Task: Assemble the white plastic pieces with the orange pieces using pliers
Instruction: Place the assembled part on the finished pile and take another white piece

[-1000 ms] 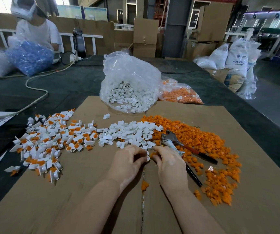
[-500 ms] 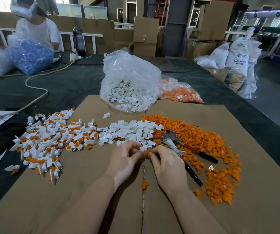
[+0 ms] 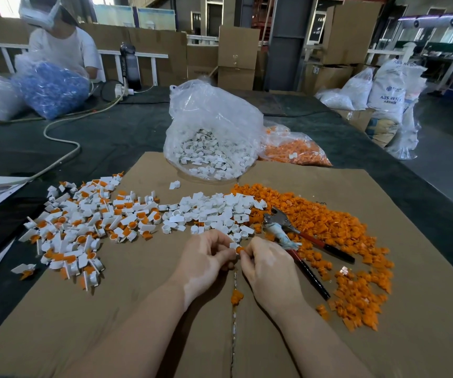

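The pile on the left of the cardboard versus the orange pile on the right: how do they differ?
The left pile mixes white bodies with orange inserts, apparently joined pieces; the orange pile is almost all loose orange pieces. The pliers lie against the orange pile, none by the left pile. Both rest on the cardboard.

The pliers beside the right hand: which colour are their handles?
Red near the head, black at the ends; the pliers show in the head view.

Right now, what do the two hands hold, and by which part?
The left hand pinches a white piece by its edge; the right hand pinches an orange piece. The pliers lie unheld.
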Demonstrator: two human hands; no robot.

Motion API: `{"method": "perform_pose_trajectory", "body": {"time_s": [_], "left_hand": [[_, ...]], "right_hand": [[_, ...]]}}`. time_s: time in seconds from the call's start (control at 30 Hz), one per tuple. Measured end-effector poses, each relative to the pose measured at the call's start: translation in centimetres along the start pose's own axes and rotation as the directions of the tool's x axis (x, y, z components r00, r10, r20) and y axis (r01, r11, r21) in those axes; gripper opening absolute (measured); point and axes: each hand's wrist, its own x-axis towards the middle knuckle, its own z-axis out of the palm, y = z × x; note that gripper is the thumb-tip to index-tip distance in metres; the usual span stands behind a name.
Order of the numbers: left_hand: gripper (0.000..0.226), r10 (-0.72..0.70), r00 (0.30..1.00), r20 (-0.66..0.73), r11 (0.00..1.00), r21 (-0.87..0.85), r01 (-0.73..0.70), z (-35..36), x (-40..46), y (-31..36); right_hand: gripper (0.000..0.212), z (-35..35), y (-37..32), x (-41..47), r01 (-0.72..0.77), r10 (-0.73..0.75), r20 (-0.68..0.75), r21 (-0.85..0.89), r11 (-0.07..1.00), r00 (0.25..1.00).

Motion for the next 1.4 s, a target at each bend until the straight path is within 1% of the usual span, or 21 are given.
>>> {"method": "perform_pose_trajectory", "body": {"time_s": [0.13,0.2,0.27,0.33,0.4,0.5,0.57,0.8,1.0,1.2,1.27,1.3,1.37,1.4], "left_hand": [[0.011,0.011,1.000,0.000,0.998,0.055,-0.011,0.2,-0.1,0.0],[0.007,0.002,1.000,-0.010,1.000,0.027,-0.002,0.2,0.0,0.0],[0.006,-0.006,1.000,-0.014,1.000,-0.030,0.005,0.1,0.1,0.1],[0.011,-0.009,1.000,-0.018,0.997,-0.071,0.008,0.0,0.1,0.2],[0.015,-0.001,1.000,-0.018,0.997,-0.077,0.000,0.0,0.1,0.2],[0.016,0.015,1.000,-0.013,0.998,-0.065,-0.015,-0.1,0.0,0.1],[0.017,0.024,1.000,-0.009,0.999,-0.043,-0.024,-0.2,0.0,0.0],[0.015,0.041,0.999,-0.011,0.999,-0.004,-0.041,-0.2,0.2,-0.3],[0.014,0.027,0.999,-0.026,1.000,-0.005,-0.027,-0.1,0.3,-0.2],[0.009,0.009,0.997,-0.081,1.000,0.006,-0.008,0.5,0.6,0.1],[0.009,-0.026,0.995,-0.096,1.000,-0.018,0.025,0.6,0.7,0.2],[0.009,-0.039,0.994,-0.101,0.999,-0.021,0.037,0.6,0.8,0.2],[0.009,-0.046,0.994,-0.104,0.999,-0.007,0.046,0.6,0.8,0.2],[0.009,-0.044,0.994,-0.101,0.999,0.003,0.044,0.6,0.8,0.2]], "right_hand": [[0.029,-0.1,0.0,0.0,0.002,-0.003,0.028,0.013,1.000,1.000],[0.022,0.0,0.2,0.0,-0.033,0.030,0.058,0.047,0.998,0.998],[0.016,-0.1,0.4,-0.1,-0.104,0.092,0.108,0.108,0.989,0.990],[0.012,-0.3,0.5,-0.1,-0.140,0.125,0.089,0.190,0.972,0.988],[0.011,-0.6,0.4,-0.1,-0.133,0.123,0.054,0.239,0.962,0.991],[0.026,-0.8,0.3,-0.1,-0.094,0.081,0.065,0.223,0.970,0.995],[0.029,-0.8,0.2,0.0,-0.080,0.066,0.073,0.211,0.974,0.995],[0.020,-0.6,0.4,0.1,-0.098,0.081,0.093,0.197,0.975,0.992],[0.020,-0.5,0.5,0.1,-0.093,0.077,0.089,0.197,0.976,0.993],[0.023,-0.5,0.6,0.0,-0.104,0.096,0.052,0.196,0.975,0.994],[0.029,-0.7,1.0,0.0,-0.139,0.140,0.010,0.169,0.976,0.990],[0.031,-0.8,1.2,0.0,-0.165,0.170,-0.025,0.127,0.978,0.985],[0.035,-1.3,2.0,0.1,-0.261,0.257,-0.111,-0.020,0.965,0.960],[0.038,-1.7,2.3,0.2,-0.336,0.323,-0.124,-0.109,0.935,0.938]]}}
